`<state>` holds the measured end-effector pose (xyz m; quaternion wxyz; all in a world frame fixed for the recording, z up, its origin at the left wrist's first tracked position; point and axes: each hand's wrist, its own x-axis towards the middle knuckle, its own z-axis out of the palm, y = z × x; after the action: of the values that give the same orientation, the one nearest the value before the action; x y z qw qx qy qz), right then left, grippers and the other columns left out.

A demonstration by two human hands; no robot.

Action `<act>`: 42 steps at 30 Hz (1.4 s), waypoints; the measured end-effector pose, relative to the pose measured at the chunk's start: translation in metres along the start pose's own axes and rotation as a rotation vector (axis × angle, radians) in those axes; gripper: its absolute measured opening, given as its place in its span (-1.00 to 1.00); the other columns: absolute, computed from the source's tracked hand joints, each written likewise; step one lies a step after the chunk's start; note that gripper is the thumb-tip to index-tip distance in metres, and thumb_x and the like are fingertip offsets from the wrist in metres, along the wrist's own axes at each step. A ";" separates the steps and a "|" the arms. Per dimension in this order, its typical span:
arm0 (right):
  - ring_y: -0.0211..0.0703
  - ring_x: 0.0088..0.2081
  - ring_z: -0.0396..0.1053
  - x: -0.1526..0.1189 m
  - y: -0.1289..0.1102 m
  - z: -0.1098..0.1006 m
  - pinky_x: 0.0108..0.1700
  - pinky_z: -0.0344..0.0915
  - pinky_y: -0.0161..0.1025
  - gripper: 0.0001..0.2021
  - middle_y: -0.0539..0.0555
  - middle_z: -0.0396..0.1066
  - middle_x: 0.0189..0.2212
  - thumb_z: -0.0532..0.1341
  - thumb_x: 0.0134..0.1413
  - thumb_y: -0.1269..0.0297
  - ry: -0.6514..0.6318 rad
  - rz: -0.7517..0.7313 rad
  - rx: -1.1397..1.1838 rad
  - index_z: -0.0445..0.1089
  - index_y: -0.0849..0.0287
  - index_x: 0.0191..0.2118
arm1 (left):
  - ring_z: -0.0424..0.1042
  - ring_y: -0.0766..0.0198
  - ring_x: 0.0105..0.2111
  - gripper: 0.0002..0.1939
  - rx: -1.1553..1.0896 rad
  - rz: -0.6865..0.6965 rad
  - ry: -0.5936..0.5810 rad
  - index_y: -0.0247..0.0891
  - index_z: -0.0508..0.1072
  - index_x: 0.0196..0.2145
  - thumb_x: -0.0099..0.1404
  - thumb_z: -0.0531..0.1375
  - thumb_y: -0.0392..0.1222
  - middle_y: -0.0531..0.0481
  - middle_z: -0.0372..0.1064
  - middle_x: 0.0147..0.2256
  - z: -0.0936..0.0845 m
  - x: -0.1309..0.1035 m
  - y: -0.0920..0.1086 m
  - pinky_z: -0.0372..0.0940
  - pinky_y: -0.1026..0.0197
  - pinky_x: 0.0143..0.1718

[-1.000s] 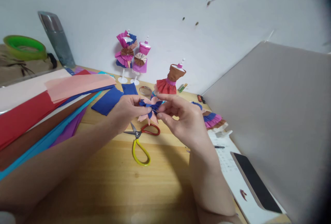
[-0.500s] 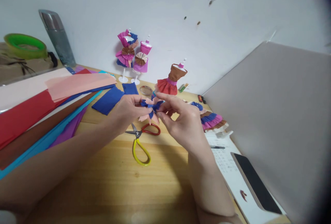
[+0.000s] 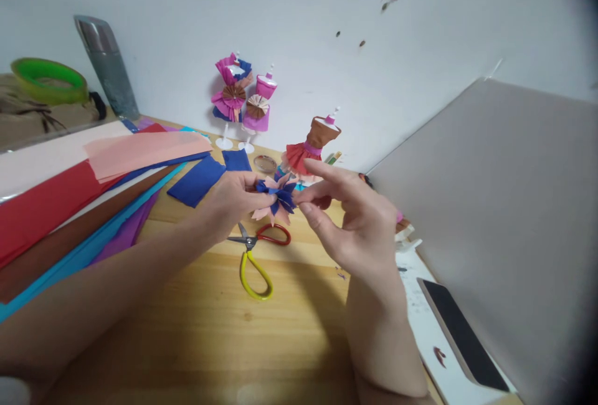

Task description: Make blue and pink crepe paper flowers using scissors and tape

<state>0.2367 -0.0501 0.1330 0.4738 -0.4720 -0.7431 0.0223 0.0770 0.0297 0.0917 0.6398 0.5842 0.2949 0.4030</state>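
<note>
A paper flower (image 3: 279,198) with blue and pale pink pointed petals is held above the wooden table. My left hand (image 3: 238,196) pinches its left side between thumb and fingers. At its right edge is my right hand (image 3: 352,212), thumb and index finger close together by a petal tip, the other fingers loosely bent; whether they grip the petal is too small to tell. Just below the flower lie open scissors (image 3: 251,243) with one red and one yellow handle. Blue paper pieces (image 3: 196,181) rest left of my left hand.
Coloured paper sheets (image 3: 88,193) spread over the left side. Small dress forms (image 3: 256,106) and a brown-and-red one (image 3: 322,134) stand by the wall. A bottle (image 3: 107,68), green tape roll (image 3: 49,81) and dark phone (image 3: 460,333) sit around the edges.
My right hand has moved right, from the flower's middle to its right edge, uncovering more blue petals. My left hand still holds the flower in nearly the same place.
</note>
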 end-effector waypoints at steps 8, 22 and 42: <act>-0.16 -0.32 0.53 0.011 0.032 0.016 -0.35 0.40 -0.22 -0.65 0.08 0.59 -0.32 0.18 0.15 0.41 -0.111 0.186 0.177 0.38 0.18 0.07 | 0.48 0.26 -0.48 -0.93 -0.003 -0.061 -0.082 -0.32 0.51 -0.54 0.07 0.28 -0.29 -0.04 0.52 -0.52 0.004 -0.003 0.004 0.33 0.25 -0.36; -0.17 -0.38 0.35 0.011 0.018 -0.014 -0.32 0.26 -0.20 -0.90 0.02 0.40 -0.48 0.27 0.08 0.43 -0.293 -0.104 -0.118 0.45 0.15 -0.43 | 0.43 0.31 -0.55 -0.93 0.028 -0.028 -0.042 -0.32 0.51 -0.54 0.06 0.28 -0.29 0.00 0.47 -0.58 0.002 -0.003 0.004 0.28 0.28 -0.43; -0.20 -0.42 0.30 0.007 0.011 0.013 -0.34 0.19 -0.24 -0.83 0.00 0.40 -0.53 0.21 -0.09 0.58 -0.198 0.030 -0.150 0.33 0.18 -0.54 | 0.36 0.39 -0.55 -0.94 0.088 0.086 0.035 -0.29 0.49 -0.49 0.09 0.29 -0.26 0.09 0.45 -0.54 0.000 -0.001 -0.009 0.22 0.35 -0.49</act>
<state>0.2344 -0.0335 0.1257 0.3612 -0.5125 -0.7787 0.0201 0.0781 0.0286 0.0825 0.5906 0.6167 0.2980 0.4267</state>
